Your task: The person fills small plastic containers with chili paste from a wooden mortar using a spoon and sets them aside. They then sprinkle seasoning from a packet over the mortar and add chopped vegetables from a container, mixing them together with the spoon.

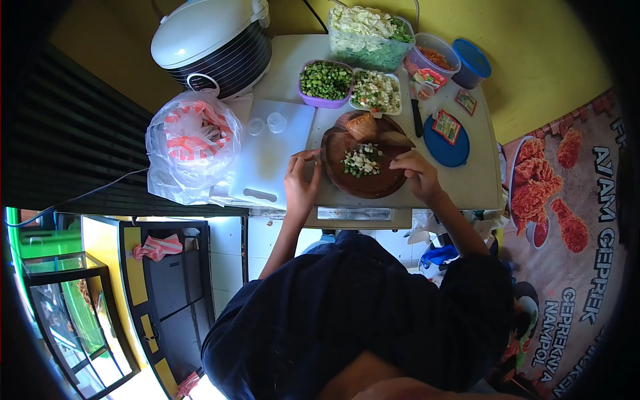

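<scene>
A round brown wooden dish (370, 189) sits near the table's front edge, with chopped green and white vegetables (361, 161) piled in its middle. A tan block-like piece (362, 127) and a darker brown wooden piece (397, 139) lie at its far side. My left hand (303, 179) is at the dish's left rim, its index finger reaching to the edge and thumb apart. Over the right rim, my right hand (418, 175) has its fingers curled and drawn together. Whatever may be between those fingertips is too small to make out.
Behind the dish stand a purple tub of chopped greens (325, 83), a white tub of chopped vegetables (376, 92) and a cabbage container (371, 40). A knife (417, 119) and blue lid (445, 152) lie right; a white cutting board (273, 150) and plastic bag (193, 150) left.
</scene>
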Tool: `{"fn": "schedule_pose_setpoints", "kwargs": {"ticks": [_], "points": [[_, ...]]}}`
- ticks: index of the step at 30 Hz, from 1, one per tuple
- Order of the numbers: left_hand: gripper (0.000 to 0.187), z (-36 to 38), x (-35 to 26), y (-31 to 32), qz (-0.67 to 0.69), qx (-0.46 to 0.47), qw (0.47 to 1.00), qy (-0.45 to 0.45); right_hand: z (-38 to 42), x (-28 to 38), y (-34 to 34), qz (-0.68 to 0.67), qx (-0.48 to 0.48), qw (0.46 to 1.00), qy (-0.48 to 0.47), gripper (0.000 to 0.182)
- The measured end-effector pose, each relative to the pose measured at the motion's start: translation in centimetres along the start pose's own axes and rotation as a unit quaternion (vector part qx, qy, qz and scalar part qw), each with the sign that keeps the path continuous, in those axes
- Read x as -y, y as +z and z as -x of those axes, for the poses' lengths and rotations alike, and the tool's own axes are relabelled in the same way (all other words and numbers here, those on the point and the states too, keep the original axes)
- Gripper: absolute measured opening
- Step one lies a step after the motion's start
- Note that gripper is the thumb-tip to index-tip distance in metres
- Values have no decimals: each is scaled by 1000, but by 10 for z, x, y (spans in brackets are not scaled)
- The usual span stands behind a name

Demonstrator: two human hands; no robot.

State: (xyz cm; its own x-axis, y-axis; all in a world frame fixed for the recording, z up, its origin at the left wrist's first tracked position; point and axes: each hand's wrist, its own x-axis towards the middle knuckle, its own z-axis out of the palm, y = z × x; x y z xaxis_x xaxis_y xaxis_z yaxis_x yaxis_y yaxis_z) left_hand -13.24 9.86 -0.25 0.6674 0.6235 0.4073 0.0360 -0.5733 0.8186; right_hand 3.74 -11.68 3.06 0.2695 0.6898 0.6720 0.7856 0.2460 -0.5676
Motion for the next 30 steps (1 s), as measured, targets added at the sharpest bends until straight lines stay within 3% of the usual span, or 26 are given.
{"fn": "schedule_pose_setpoints", "kwargs": {"ticks": [5,8,11,14,20,23,26,29,30], "points": [[25,0,0,-1,-1,-1,1000,1,8,1,3,7,63,998,20,15],[24,0,-1,-1,6,-1,1000,-1,9,-1,7,-8,-1,999,-37,14],[24,0,-1,-1,1,0,1000,3,6,3,7,25,31,999,27,13],[24,0,2,0,-1,-1,1000,10,9,-2,10,-36,-41,998,14,14],[24,0,-1,-2,1,1,1000,9,7,5,6,13,19,999,36,13],[24,0,1,-1,2,2,1000,15,10,1,11,-31,-23,999,4,13],[24,0,2,-1,4,3,1000,11,7,4,8,8,34,998,45,11],[24,0,3,-1,8,7,1000,5,7,-4,15,-65,-70,995,20,17],[24,0,2,-1,6,5,1000,6,7,-6,16,-102,-100,987,74,20]]}}
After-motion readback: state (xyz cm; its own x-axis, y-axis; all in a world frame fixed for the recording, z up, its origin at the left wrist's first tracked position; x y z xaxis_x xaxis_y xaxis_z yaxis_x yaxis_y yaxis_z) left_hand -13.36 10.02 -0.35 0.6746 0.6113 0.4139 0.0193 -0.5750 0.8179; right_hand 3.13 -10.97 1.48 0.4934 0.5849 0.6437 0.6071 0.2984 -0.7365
